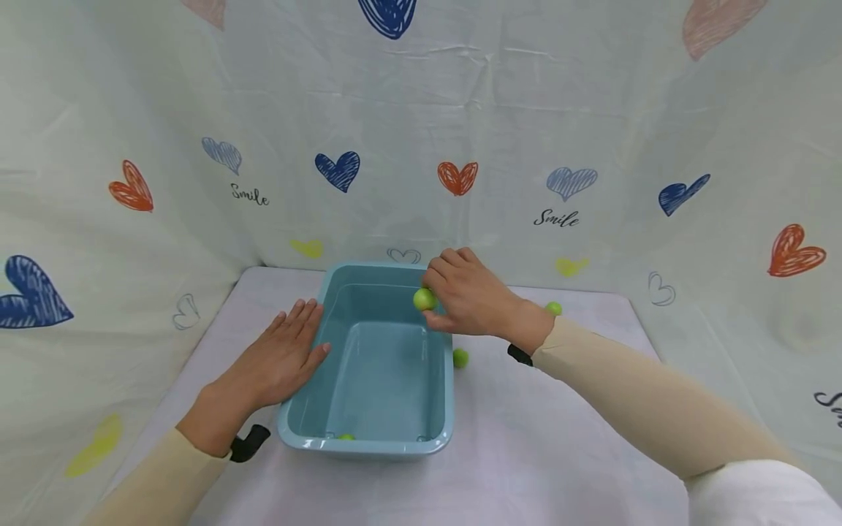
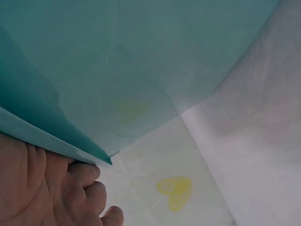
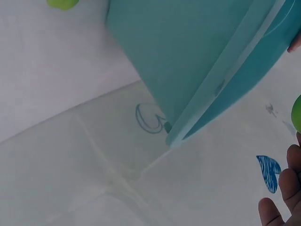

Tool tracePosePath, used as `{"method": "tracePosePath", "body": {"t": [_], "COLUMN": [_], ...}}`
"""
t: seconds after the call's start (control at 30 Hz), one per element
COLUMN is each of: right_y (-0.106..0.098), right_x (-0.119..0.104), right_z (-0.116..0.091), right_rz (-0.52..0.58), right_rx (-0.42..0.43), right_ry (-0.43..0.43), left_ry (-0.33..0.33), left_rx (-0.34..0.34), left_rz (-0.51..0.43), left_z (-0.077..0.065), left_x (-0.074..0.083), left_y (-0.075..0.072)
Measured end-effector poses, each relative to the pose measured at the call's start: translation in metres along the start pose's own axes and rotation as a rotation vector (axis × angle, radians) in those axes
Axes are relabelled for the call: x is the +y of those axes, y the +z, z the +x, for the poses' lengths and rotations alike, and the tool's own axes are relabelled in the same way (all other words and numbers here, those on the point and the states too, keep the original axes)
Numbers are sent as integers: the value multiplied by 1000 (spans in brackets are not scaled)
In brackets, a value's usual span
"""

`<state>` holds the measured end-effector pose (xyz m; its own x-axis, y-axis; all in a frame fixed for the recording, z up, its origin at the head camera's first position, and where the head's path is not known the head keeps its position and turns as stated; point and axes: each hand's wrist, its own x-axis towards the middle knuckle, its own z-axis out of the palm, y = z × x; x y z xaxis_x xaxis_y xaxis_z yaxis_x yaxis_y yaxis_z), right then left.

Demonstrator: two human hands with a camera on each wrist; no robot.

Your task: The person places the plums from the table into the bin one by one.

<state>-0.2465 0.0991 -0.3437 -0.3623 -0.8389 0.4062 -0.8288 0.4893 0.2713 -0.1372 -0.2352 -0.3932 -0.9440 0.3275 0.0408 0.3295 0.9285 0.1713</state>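
Note:
A light-blue plastic basin [image 1: 449, 409] stands on the table, longer from front to back. My left hand [image 1: 279, 358] rests along its left rim, fingers straight; in the left wrist view the hand [image 2: 51, 188] lies against the rim's outside. Above the basin's right rim, my right hand [image 1: 470, 296] pinches a small round green fruit [image 1: 424, 299] between thumb and fingers. That fruit [image 3: 297, 114] is partly cut off in the right wrist view. Inside the basin, another green fruit [image 1: 346, 437] shows at the near end, mostly hidden by the front wall.
One green fruit [image 1: 460, 358] lies on the white tablecloth [image 1: 526, 438] just right of the basin. Farther back, another green fruit [image 1: 554, 308] is partly covered by my right wrist. A white curtain [image 1: 395, 109] printed with hearts hangs behind the table and on both sides.

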Motion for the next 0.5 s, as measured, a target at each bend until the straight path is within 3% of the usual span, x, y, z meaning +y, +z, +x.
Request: {"method": "tracePosePath", "body": {"t": [0.5], "right_y": [23], "right_x": [-31], "right_z": [27], "right_rz": [29], "right_rx": [-49], "right_ry": [-100], "left_ry": [-16], "left_rx": [6], "left_rz": [3], "left_z": [0], "left_x": [1], "left_y": [1]}}
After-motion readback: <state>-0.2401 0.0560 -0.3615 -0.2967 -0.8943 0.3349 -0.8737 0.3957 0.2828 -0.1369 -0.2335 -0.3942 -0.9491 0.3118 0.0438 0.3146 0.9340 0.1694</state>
